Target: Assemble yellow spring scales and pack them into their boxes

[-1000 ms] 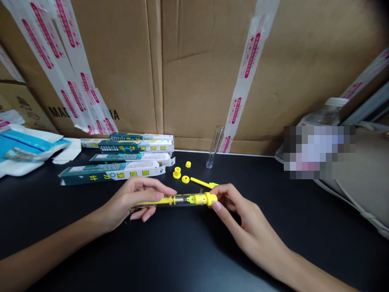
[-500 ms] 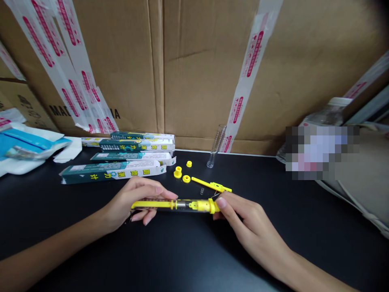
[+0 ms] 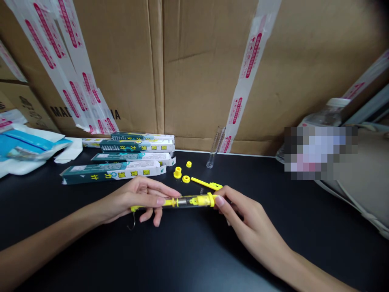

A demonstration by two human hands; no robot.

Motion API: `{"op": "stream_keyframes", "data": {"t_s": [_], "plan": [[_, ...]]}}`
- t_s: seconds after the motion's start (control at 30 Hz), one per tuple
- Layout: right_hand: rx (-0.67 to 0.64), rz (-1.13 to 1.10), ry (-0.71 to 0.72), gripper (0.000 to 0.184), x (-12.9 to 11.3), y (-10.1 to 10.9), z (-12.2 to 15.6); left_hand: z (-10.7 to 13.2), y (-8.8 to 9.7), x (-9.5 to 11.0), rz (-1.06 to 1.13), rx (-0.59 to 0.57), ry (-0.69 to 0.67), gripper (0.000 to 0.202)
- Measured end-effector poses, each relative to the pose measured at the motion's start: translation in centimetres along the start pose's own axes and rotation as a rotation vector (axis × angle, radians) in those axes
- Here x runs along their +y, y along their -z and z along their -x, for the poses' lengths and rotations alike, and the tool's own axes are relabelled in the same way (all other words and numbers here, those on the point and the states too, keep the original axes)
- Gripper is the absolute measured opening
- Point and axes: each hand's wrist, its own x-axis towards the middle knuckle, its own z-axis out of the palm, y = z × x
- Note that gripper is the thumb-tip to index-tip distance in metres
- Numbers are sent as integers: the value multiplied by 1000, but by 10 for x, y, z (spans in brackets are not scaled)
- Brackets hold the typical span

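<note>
Between my hands lies a tubular spring scale (image 3: 185, 201), a clear cylinder with yellow parts and a metal piece inside, held level above the black tabletop. My left hand (image 3: 141, 198) grips its left half, thumb along the tube; a metal hook (image 3: 131, 223) hangs from that end. My right hand (image 3: 240, 213) pinches the yellow cap end at the right. Just beyond lie a yellow rod (image 3: 206, 183), partly behind my right fingers, a small spring (image 3: 201, 190), a yellow ring (image 3: 186, 179), a flanged yellow bushing (image 3: 177, 172) and a small yellow cap (image 3: 189, 164).
An empty clear tube (image 3: 215, 148) stands upright near the cardboard wall (image 3: 194, 89). Several green and white boxes (image 3: 112, 172) lie at back left, beside a blue and white plastic package (image 3: 36, 146). At right are a bottle (image 3: 328, 115) and a beige bag (image 3: 364, 174).
My left hand has shifted right along the tube, its thumb now lying over it, and the hook shows more clearly. The tube's right end has tilted up slightly. My right hand still grips the cap end.
</note>
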Motion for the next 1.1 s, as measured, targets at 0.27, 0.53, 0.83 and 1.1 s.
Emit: {"op": "stream_keyframes", "data": {"t_s": [0.27, 0.53, 0.83, 1.1], "plan": [[9, 13, 51, 38, -2, 0, 3, 1, -1, -7, 31, 64, -23, 35], [51, -126, 6, 15, 3, -3, 4, -1, -5, -1, 74, 139, 7, 34], [3, -25, 2, 29, -1, 0, 1, -1, -6, 1, 84, 101, -18, 33], [-9, -11, -30, 36, 3, -3, 2, -2, -4, 2, 131, 69, -11, 29]]}}
